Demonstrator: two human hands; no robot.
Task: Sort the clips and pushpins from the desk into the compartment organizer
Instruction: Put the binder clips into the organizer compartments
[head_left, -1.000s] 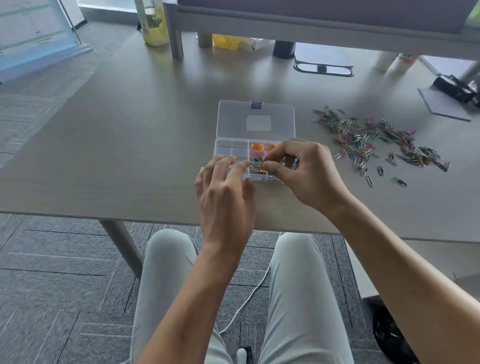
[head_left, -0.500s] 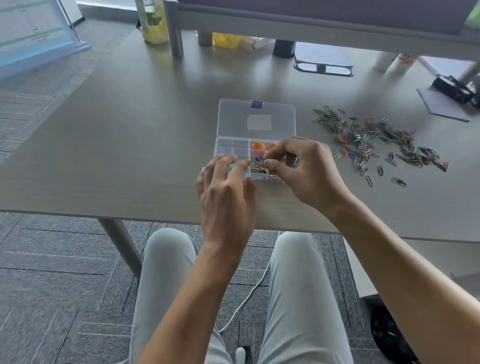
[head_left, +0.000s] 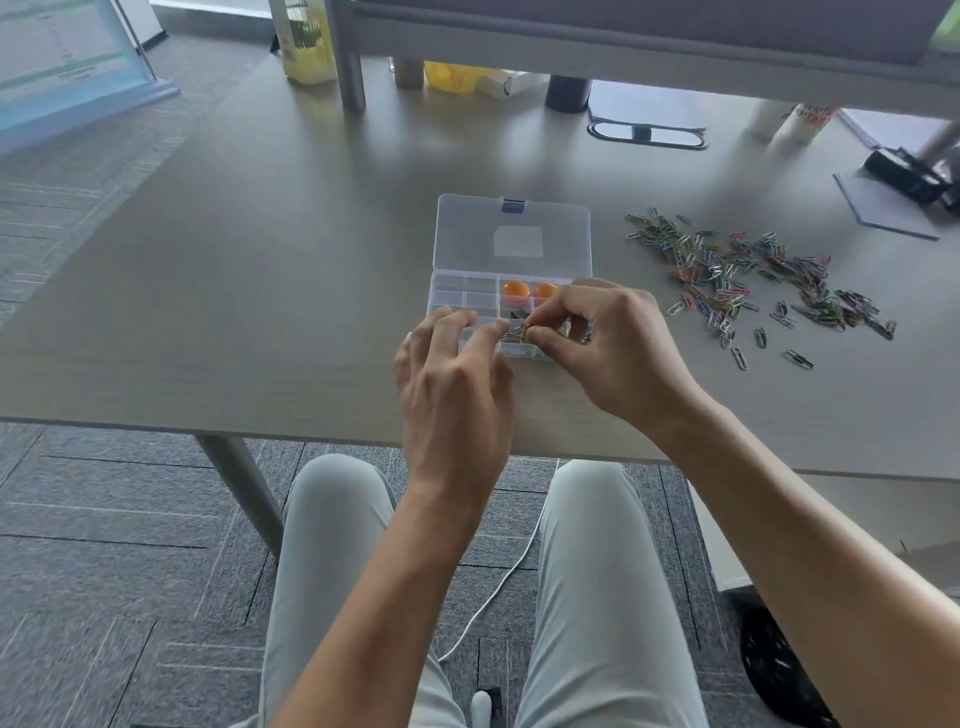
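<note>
Both hands meet over the clear organizer (head_left: 511, 244), its lid lying open on the desk (head_left: 260, 291). The right hand (head_left: 613, 353) pinches a small clip (head_left: 517, 332) between thumb and forefinger above a front compartment. The left hand (head_left: 457, 374) has its fingers loosely spread, one fingertip touching that clip. Two orange pushpins (head_left: 527, 291) sit in a back compartment. The loose paper clips (head_left: 753, 275) lie scattered to the right.

Person: two bare forearms, no sleeves visible. Left hand (head_left: 457, 384) and right hand (head_left: 608, 348) ungloved, no rings. Light grey trousers (head_left: 587, 597).
</note>
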